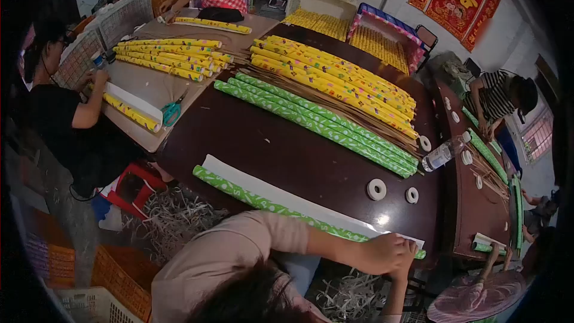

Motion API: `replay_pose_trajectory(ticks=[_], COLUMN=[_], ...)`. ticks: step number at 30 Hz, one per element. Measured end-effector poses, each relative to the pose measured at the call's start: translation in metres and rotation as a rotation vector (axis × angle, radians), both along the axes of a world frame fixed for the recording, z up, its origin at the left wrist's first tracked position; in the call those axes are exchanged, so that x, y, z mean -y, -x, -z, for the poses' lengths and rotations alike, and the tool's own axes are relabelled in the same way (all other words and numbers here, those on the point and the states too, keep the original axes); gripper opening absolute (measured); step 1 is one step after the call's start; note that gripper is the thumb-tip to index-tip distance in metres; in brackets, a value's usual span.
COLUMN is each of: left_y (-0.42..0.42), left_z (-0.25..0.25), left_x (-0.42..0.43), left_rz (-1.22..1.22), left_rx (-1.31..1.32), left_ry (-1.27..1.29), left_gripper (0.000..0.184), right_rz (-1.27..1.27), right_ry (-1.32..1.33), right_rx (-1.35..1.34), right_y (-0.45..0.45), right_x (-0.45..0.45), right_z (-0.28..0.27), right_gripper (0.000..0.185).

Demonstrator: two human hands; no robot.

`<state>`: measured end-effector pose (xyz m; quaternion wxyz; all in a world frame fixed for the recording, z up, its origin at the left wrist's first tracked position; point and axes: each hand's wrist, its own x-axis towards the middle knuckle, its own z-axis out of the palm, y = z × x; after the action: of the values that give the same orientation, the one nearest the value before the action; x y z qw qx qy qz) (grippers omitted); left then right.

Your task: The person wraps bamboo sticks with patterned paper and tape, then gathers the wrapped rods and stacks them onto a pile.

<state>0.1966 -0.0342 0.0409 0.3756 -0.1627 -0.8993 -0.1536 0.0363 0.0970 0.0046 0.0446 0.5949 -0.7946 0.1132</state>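
A sheet of green patterned paper with a white inner side (257,196), partly rolled, lies along the near table edge. My left hand (380,253) is curled at its right end, fingers pressed on the paper. Against it, my right hand (406,256) is closed on the same end; the fingertips are partly hidden. Two white tape rolls (376,189) lie just beyond my hands. Farther back is a bundle of finished green rolls (317,124), beside a large pile of yellow patterned rolls (335,84).
A clear plastic bottle (441,154) lies at the right table edge. Teal scissors (171,113) rest on the left table near yellow rolls (167,60). Co-workers handle paper at left, back and right. Paper shreds (179,221), a red stool (134,188) and an orange crate (122,281) are below.
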Motion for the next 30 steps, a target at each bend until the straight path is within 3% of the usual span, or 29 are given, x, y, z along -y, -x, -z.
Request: replay_pose_trajectory(ticks=[1,4,9,13,18,22,25,27,30], left_y=[-0.033,-0.134,-0.268,-0.319,-0.344,-0.345,-0.345,-0.343,-0.342], left_z=[0.017,0.043,0.034,0.03,0.036,0.044,0.045,0.049,0.049], left_x=[0.014,0.08,0.143,0.173,0.193,0.189,0.189,0.186,0.178], left_rz=[-0.068,-0.336,-0.701,-0.697,-0.665,-0.613,-0.605,-0.613,-0.629], left_rx=[0.077,0.339,0.425,0.48,0.521,0.494,0.48,0.432,0.448], left_ry=[-0.124,0.085,0.363,0.181,0.17,0.141,0.141,0.127,0.133], left_gripper=[0.022,0.042,0.044,0.044,0.044,0.041,0.039,0.037,0.036], right_rz=[-0.061,-0.107,-0.011,-0.027,-0.112,-0.256,-0.429,-0.458,-0.5], right_ry=[0.062,0.126,0.141,0.131,0.147,-0.051,0.093,0.151,0.208], right_rx=[-0.024,-0.052,-0.04,0.01,-0.046,-0.227,-0.283,-0.117,0.101], right_y=[-0.006,-0.005,-0.001,-0.015,-0.028,-0.022,-0.041,-0.089,-0.171], right_x=[0.001,0.002,0.004,0.025,0.046,0.049,0.078,0.122,0.197], right_z=[-0.008,-0.004,0.0,-0.002,-0.007,-0.023,-0.045,-0.063,-0.047], right_gripper=[0.047,0.053,0.058,0.058,0.055,0.055,0.057,0.051,0.033])
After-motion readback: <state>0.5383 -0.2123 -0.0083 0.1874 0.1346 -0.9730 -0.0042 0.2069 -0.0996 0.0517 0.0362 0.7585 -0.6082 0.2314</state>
